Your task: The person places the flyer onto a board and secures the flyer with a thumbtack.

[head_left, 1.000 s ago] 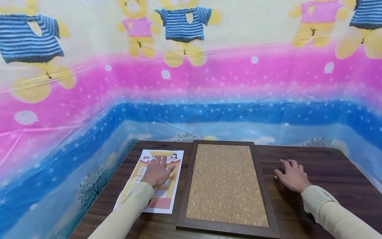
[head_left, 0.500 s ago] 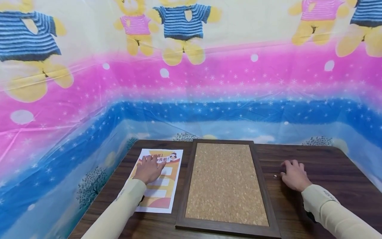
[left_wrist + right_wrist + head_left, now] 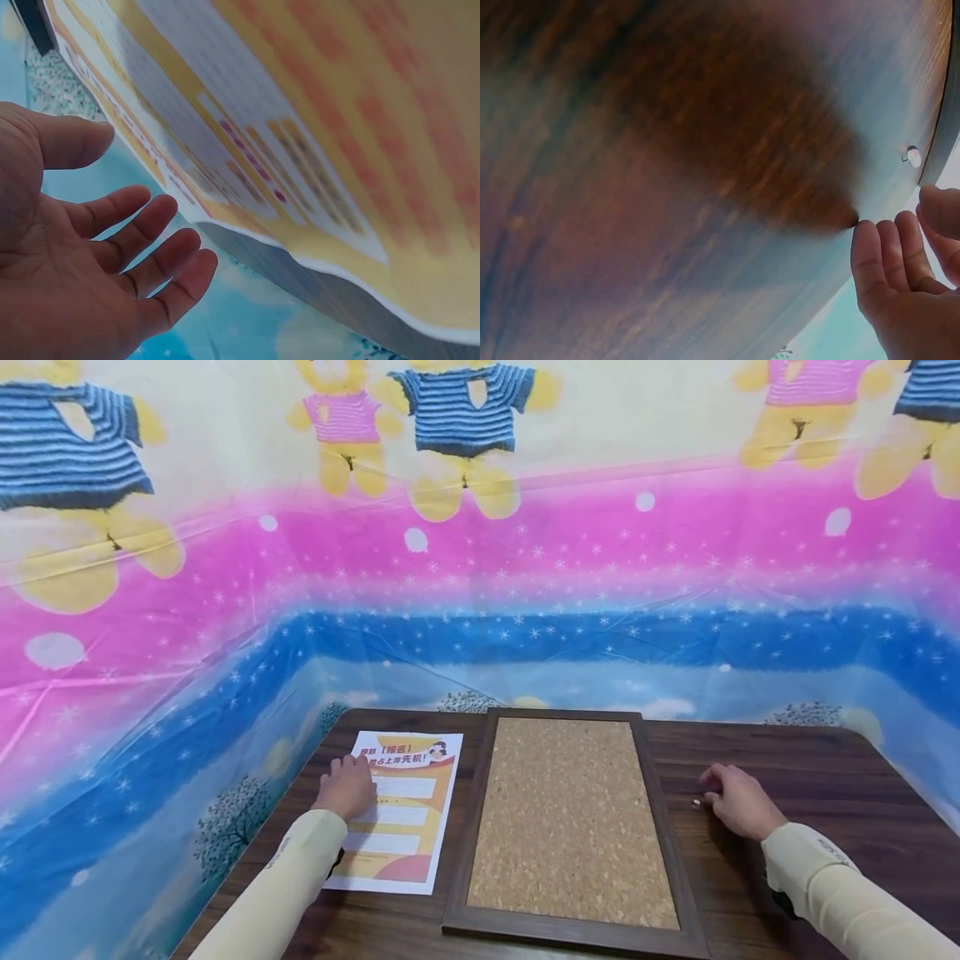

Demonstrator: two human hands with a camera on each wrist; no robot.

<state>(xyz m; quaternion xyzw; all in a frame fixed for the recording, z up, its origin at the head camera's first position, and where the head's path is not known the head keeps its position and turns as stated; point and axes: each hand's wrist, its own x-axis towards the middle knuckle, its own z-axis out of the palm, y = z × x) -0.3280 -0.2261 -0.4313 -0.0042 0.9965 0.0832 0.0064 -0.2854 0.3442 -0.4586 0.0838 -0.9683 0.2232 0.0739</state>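
A printed paper poster (image 3: 405, 839), orange and white with red lettering, lies on the left of the table. At its left edge is my left hand (image 3: 347, 787), fingers loosely bent; in the left wrist view thumb and fingertips stand apart beside the poster's edge (image 3: 225, 217). My right hand (image 3: 742, 802) is low over the table right of the cork board (image 3: 570, 827), its fingers bent and holding nothing. Just left of its fingertips lies a small pushpin (image 3: 696, 803), whose pale head and thin point show in the right wrist view (image 3: 913, 157).
The cork board, in a dark brown wooden frame (image 3: 570, 935), lies flat in the middle of the dark wood table (image 3: 795, 760). Behind and around it hangs a cloth (image 3: 525, 543) printed with bears, pink and blue bands and snowflakes.
My left hand has slid left from the poster's upper middle to its left edge, uncovering the lettering. My right hand first drew back from the pushpin, then its fingers bent beside it.
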